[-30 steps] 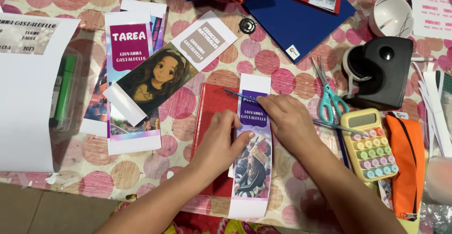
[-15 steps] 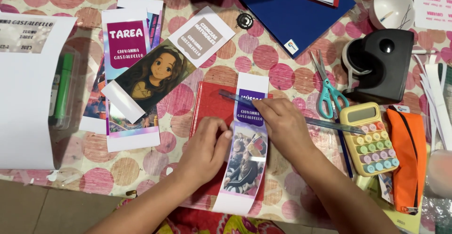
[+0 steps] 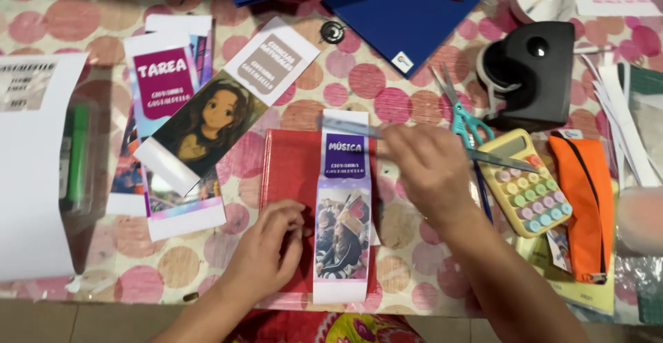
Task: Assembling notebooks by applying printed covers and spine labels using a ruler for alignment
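Head view over a craft table with a pink-dotted cloth (image 3: 414, 80): a long printed label (image 3: 343, 208) lies lengthwise on a red notebook (image 3: 290, 170), its lower end hanging past the book's near edge. The left hand (image 3: 266, 250) rests on the cover, fingers (image 3: 290, 215) curled, their tips touching the label's left edge; it pins rather than grips. The right hand (image 3: 428, 167) hovers above the label's top, fingers closed around a thin clear ruler (image 3: 352, 129) that juts out to either side, blurred by motion. The likely trouble: with only fingertips on one edge, the label could skew on the cover, and a sweep of the ruler could drag or crease it. The ruler's far end also passes close to the scissors (image 3: 466, 118) and calculator (image 3: 525, 184), which it might knock.
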